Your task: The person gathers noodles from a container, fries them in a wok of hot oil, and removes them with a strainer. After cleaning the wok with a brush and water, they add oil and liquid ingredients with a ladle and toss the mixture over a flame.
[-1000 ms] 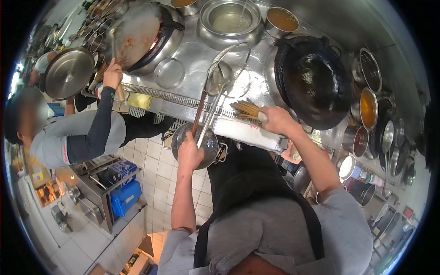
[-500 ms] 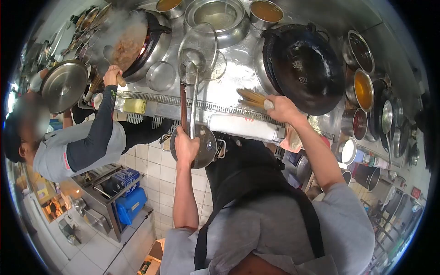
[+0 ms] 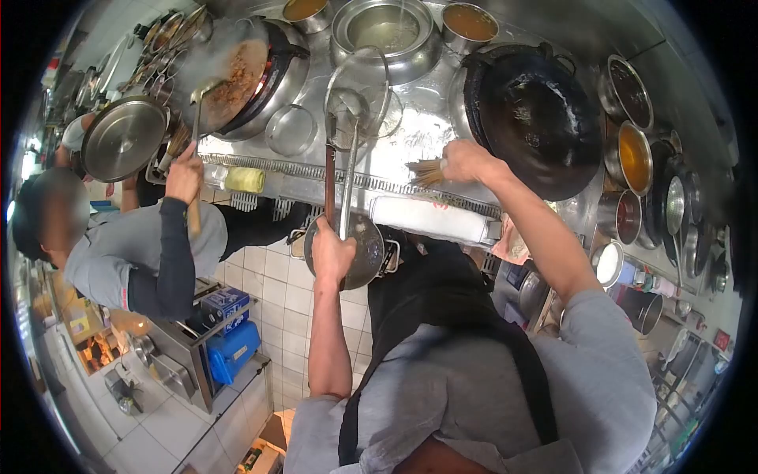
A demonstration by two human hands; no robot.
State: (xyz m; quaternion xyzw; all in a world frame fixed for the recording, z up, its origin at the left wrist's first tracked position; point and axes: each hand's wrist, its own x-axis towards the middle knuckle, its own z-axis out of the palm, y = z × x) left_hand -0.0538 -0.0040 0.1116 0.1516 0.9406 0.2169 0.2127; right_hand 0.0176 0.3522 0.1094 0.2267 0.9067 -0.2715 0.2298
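Observation:
My left hand [image 3: 332, 251] is closed round two long handles, a metal ladle [image 3: 347, 183] and a wire mesh strainer [image 3: 359, 67] with a brown handle. Their heads lie one over the other above the steel counter [image 3: 418, 130]. My right hand [image 3: 471, 163] grips a bamboo wok brush [image 3: 427, 172], its bristles down at the counter near the front grate. Just beyond that hand, a large black wok [image 3: 541, 126] sits on the right burner, wet and shiny inside. Below my left hand is a round pot [image 3: 367, 265] with side handles.
At left a co-worker's hand [image 3: 185, 175] holds a ladle over a steaming wok of food [image 3: 241, 75]. A water-filled steel pot [image 3: 384, 35] stands at the back. Sauce containers [image 3: 633, 156] line the right side. A rolled white cloth [image 3: 430, 219] lies along the front edge.
My right hand has moved away from me and slightly left, turning the brush bristles down. My left hand keeps its hold. The co-worker's hand has drawn back from the steaming wok.

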